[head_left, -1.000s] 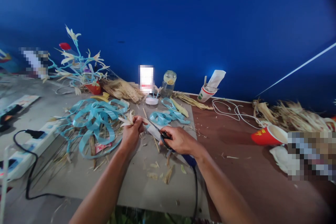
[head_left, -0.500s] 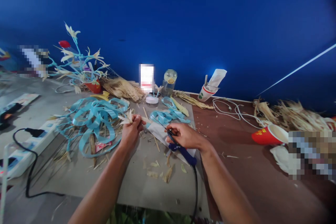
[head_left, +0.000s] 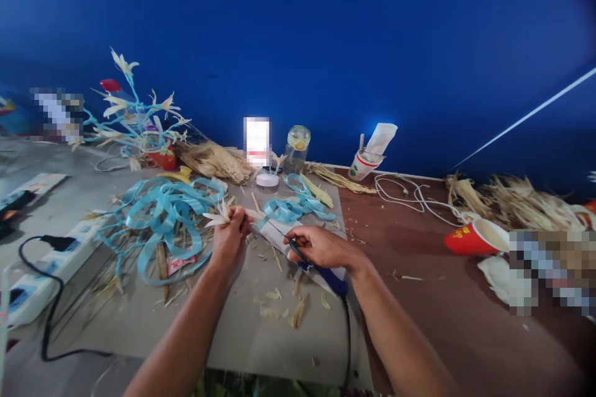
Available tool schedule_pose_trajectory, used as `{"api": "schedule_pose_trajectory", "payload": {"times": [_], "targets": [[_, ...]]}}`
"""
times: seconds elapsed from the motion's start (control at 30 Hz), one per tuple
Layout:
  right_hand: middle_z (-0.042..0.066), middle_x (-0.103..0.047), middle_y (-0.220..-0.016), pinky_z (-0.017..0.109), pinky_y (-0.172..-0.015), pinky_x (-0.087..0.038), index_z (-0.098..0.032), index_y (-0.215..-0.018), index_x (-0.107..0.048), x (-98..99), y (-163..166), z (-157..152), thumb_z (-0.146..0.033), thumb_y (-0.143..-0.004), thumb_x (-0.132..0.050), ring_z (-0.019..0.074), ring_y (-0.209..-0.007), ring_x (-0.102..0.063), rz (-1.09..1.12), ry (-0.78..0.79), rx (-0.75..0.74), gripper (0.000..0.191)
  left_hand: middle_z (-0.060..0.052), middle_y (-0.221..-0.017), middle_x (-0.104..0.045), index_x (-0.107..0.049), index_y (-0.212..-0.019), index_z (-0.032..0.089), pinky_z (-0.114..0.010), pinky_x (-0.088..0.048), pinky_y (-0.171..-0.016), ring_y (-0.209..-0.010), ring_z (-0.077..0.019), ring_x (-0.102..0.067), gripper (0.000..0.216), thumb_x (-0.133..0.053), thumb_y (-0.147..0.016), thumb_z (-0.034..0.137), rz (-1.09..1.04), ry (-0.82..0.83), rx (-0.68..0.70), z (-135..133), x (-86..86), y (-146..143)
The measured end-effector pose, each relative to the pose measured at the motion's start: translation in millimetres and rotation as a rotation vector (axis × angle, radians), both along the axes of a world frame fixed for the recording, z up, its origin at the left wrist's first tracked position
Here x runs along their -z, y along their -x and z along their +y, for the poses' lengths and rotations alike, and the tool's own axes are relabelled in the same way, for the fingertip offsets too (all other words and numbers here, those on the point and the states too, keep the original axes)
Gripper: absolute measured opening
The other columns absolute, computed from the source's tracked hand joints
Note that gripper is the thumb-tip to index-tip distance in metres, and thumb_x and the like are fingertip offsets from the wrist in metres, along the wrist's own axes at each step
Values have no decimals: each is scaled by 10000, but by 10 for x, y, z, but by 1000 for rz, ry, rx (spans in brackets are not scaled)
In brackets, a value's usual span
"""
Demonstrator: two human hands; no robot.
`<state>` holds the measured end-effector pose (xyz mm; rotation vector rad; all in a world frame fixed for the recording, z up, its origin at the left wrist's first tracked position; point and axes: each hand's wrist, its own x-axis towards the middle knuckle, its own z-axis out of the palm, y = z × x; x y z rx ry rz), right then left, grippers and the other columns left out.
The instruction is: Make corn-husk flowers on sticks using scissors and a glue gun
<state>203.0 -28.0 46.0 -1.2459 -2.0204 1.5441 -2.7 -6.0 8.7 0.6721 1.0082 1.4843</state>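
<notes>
My left hand (head_left: 230,239) is closed around the base of a pale husk flower (head_left: 218,217), its petals sticking out to the left. A thin pale strip (head_left: 255,214) extends from the fingers to the right. My right hand (head_left: 319,245) grips a blue-handled soldering iron (head_left: 333,279), its thin metal tip pointing up and left toward the strip; I cannot tell whether they touch. A black cord trails from its handle down over the table's front edge. Folded white paper (head_left: 277,236) lies under the tip. Beyond it is a coil of light blue ribbon (head_left: 284,208).
Tangled blue ribbon (head_left: 172,223) lies at left, beside a white power strip (head_left: 56,273). Blue branches with husk flowers (head_left: 135,105) stand behind it. A glass jar (head_left: 297,149), a lit screen (head_left: 257,139) and a white cup (head_left: 364,165) stand along the wall. A red paper cup (head_left: 470,237) lies at right.
My right hand has moved slightly left with the soldering iron, whose angle is flatter. My left hand keeps its hold on the flower. The whole view has shifted a little.
</notes>
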Motion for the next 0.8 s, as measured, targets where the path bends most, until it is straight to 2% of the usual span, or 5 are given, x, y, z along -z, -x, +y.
{"api": "schedule_pose_trajectory", "payload": {"times": [0.1,0.3,0.6,0.8], "targets": [[14,-668,-742,175,-495,-373,-150,-996,-621,35,43,-8,-328,-777,-612,108,-603,-567,4,14,-5,282,40,-556,-550,-504,-697,167,-171,-318,-441,-396,-21,-335,298,-706,-681,385,9,21,7,-8,-4,-8],[37,-697,-842,197,-595,-440,-150,-1033,-605,122,66,-1,-269,-788,-597,138,-734,-627,62,52,44,272,44,-547,-539,-498,-686,166,-166,-316,-435,-395,-19,-330,291,-709,-679,367,-7,33,26,-13,-16,-12],[41,-687,-824,210,-599,-437,-141,-1050,-596,151,73,-1,-333,-787,-609,139,-714,-615,103,64,56,327,41,-536,-536,-490,-667,159,-168,-306,-427,-383,-15,-302,302,-703,-689,372,-5,32,47,-24,-33,-24],[20,-674,-803,206,-624,-434,-148,-1012,-605,162,74,-1,-320,-780,-616,129,-715,-612,149,78,48,289,37,-550,-543,-496,-674,157,-157,-297,-425,-392,-12,-310,298,-710,-686,364,-13,27,65,-20,-17,-9]]}}
